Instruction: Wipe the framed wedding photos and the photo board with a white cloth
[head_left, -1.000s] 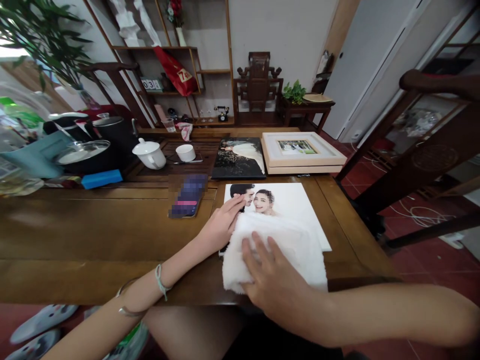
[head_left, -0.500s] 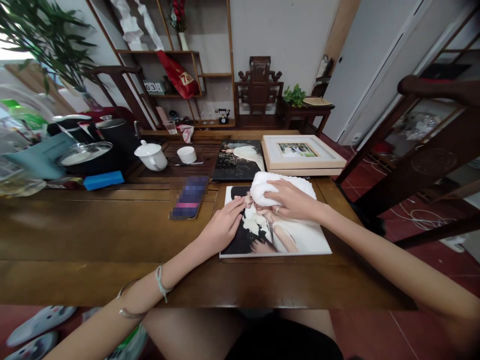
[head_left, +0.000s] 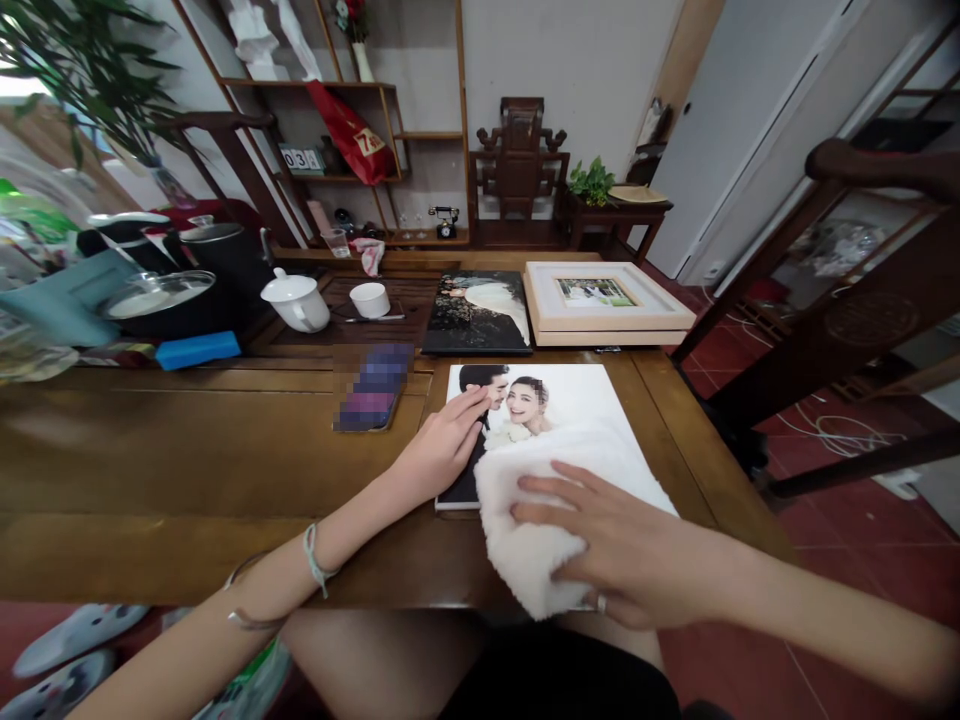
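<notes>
A photo panel [head_left: 574, 398] with a printed portrait of a couple lies flat on the wooden table in front of me. My left hand [head_left: 444, 445] rests on its left side, fingers stretched out and holding nothing. Under my right hand [head_left: 626, 535] is a fluffy white cloth [head_left: 517, 515], gripped with the fingers bent over it. The cloth covers the lower right of the panel, and its near corner hangs at the table's front edge. Cloth and hand hide that part of the picture.
Behind the panel lie a dark photo album [head_left: 480, 312] and a pale wooden picture frame [head_left: 607, 325]. A phone [head_left: 373, 388] is left of my left hand. Farther left are a white lidded cup [head_left: 295, 300], a small white bowl [head_left: 370, 299], a blue block [head_left: 198, 350] and a glass-lidded pot [head_left: 161, 300].
My right hand has drawn the white cloth from the panel's upper part down to its near edge, uncovering the printed faces. My left hand stays on the panel's left side.
</notes>
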